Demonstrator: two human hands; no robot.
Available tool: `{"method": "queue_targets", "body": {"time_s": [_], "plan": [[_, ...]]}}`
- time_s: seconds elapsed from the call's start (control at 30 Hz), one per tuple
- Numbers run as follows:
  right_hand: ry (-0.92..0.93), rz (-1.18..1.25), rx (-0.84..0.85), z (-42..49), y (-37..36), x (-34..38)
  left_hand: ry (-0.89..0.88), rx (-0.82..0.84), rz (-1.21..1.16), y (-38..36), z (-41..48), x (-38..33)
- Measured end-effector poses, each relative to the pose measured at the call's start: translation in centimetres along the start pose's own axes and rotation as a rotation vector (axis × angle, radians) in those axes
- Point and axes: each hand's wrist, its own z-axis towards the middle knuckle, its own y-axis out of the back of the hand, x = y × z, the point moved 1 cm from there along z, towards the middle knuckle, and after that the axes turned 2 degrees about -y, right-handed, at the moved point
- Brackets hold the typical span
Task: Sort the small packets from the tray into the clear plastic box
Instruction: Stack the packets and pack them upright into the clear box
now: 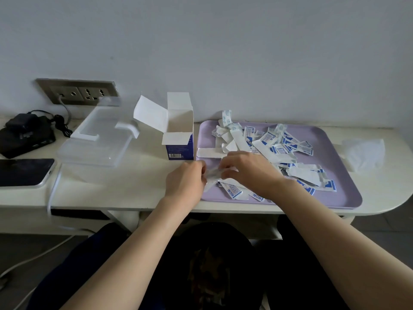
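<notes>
While we're sitting at the white table (134, 193), our left hand (185, 182) and right hand (248, 171) are meeting at the near-left corner of the lilac tray (348, 198). Both are pinching one packet (214, 173) between curled fingertips. It's blurry, but its long axis is looking like it's running left to right, one end per hand.

Just past the knuckles, the rest of the packets (279, 148) are lying in a loose heap across the tray, mostly in the middle and on the right, so plenty is waiting to be sorted. Further back and left, an open cardboard carton (178, 135) is standing just beside the tray.

The bit that matters: the clear plastic box (89, 153) is sitting off to the left, beyond that carton and well apart from the hands, with its lid (105, 124) leaning tilted on top. So our left hand is the nearer one, and we're guessing it's going to be doing the carry leftwards past the carton. Whether the lid is leaving enough of a gap, we can't tell from here.
</notes>
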Motion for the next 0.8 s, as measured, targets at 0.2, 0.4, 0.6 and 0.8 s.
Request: {"method": "queue_targets", "body": {"time_s": [0.2,0.4,0.6,0.8], "plan": [[0.005,-0.197,0.018,0.5,-1.2,-0.1,-0.079,0.055,-0.181,0.2,-0.1,-0.6],[0.016,-0.299,-0.048,1.2,-2.5,-0.2,-0.117,0.022,-0.069,0.4,-0.3,-0.6],[0.093,-0.374,-0.089,1.1,-3.6,-0.1,-0.155,0.043,-0.098,-0.1,-0.4,-0.8],[0.146,-0.401,0.023,0.0,-4.6,-0.1,-0.219,0.014,0.129,-1.2,-0.6,-0.9]]}}
